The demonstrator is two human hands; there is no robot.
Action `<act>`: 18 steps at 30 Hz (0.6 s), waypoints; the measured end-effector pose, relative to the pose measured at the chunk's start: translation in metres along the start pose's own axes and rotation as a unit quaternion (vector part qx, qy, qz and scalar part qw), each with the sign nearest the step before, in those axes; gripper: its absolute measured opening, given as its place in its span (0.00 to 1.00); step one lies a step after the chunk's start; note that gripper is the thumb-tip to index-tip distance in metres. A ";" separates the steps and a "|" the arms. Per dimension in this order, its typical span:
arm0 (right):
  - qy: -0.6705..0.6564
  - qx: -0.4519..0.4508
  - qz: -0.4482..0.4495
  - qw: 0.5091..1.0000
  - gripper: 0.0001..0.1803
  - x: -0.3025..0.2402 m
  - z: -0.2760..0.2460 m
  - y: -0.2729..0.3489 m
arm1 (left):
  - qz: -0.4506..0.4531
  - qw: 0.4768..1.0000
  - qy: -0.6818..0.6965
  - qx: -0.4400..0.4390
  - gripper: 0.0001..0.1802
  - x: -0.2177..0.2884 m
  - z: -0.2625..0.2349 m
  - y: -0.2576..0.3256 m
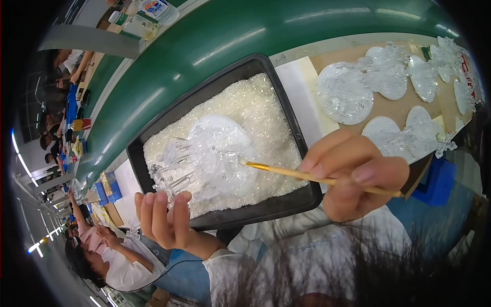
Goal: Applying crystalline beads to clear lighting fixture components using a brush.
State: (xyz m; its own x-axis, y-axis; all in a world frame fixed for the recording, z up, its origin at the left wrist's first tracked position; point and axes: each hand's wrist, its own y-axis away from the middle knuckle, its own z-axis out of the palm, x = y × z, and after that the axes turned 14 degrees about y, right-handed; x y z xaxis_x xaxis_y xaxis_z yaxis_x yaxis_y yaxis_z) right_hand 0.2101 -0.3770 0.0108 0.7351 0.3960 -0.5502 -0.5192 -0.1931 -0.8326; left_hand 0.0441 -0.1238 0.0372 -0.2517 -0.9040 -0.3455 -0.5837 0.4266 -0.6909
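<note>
A thin wooden paintbrush [291, 173] is pinched in my right hand [355, 174]. Its bristles meet the middle of a round white disc piece [225, 130], whose surface looks wet and glossy. Clear plastic prongs [176, 153] stick out from the disc's left side. My left hand [166, 220] has its fingers curled around the near end of these prongs; the exact grip is partly hidden. The piece is over a black tray [263, 217] filled with whitish glittering granules [250, 94]. I cannot tell whether it rests on them.
On a brown board [337, 53] to the right lie several similar white discs [345, 94] with clear parts. White paper [299, 87] lies beside the tray on the green table [220, 41]. A blue bin [434, 181] stands lower right. Bottles [134, 24] and co-workers [123, 256] are at left.
</note>
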 end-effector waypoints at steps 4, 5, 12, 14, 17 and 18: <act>0.011 -0.070 -0.004 0.997 0.14 -0.002 -0.001 -0.001 | -0.003 1.000 0.002 0.001 0.06 0.001 0.000 -0.001; -0.005 -0.064 0.009 0.998 0.14 -0.005 0.000 0.001 | -0.003 1.000 0.001 0.002 0.06 0.001 0.000 -0.001; -0.048 -0.104 0.046 0.992 0.15 -0.007 0.001 0.002 | 0.009 1.000 -0.008 0.013 0.05 -0.001 0.002 0.003; -0.030 -0.082 0.032 0.996 0.15 -0.005 0.003 0.002 | 0.011 1.000 -0.011 0.017 0.05 -0.001 0.002 0.004; -0.043 -0.077 0.028 0.996 0.15 -0.005 0.005 0.005 | 0.000 1.000 -0.015 0.009 0.05 0.001 0.000 0.002; -0.068 -0.092 0.037 0.993 0.16 -0.005 0.004 0.006 | -0.001 1.000 -0.014 0.010 0.05 0.001 0.000 0.002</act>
State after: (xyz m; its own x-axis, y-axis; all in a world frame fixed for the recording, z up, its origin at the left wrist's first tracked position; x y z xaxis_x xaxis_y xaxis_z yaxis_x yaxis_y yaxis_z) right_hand 0.2012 -0.3764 0.0090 0.6256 0.4900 -0.6070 -0.4718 -0.3820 -0.7947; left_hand 0.0429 -0.1235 0.0357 -0.2280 -0.9038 -0.3622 -0.5693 0.4255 -0.7035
